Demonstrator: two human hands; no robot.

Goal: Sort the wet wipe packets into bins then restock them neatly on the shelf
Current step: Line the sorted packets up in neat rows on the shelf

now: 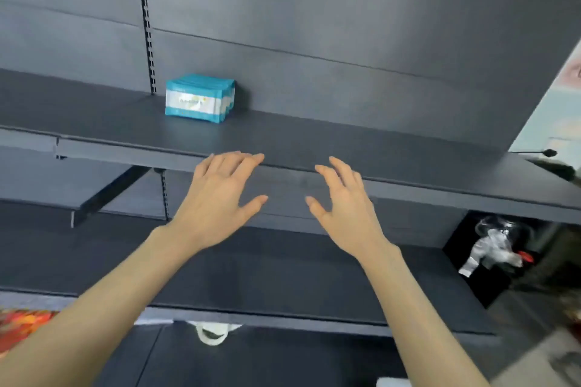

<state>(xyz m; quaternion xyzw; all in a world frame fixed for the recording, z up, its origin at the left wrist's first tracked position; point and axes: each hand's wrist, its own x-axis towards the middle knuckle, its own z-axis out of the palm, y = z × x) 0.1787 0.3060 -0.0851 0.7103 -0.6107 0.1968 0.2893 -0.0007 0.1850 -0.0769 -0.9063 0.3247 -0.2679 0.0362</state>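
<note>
A row of several teal and white wet wipe packets (198,99) stands upright on the dark upper shelf (345,141), close to the back panel at the left. My left hand (220,198) and my right hand (344,207) are raised side by side in front of the shelf's front edge, below and to the right of the packets. Both hands have spread, relaxed fingers and hold nothing. Neither hand touches the packets.
A slotted upright rail (147,19) runs up the back panel left of the packets. Lower dark shelves (283,276) lie beneath my arms. A dark box with crumpled clear plastic (493,248) sits at the right. A white handle-like object (212,334) shows at the bottom.
</note>
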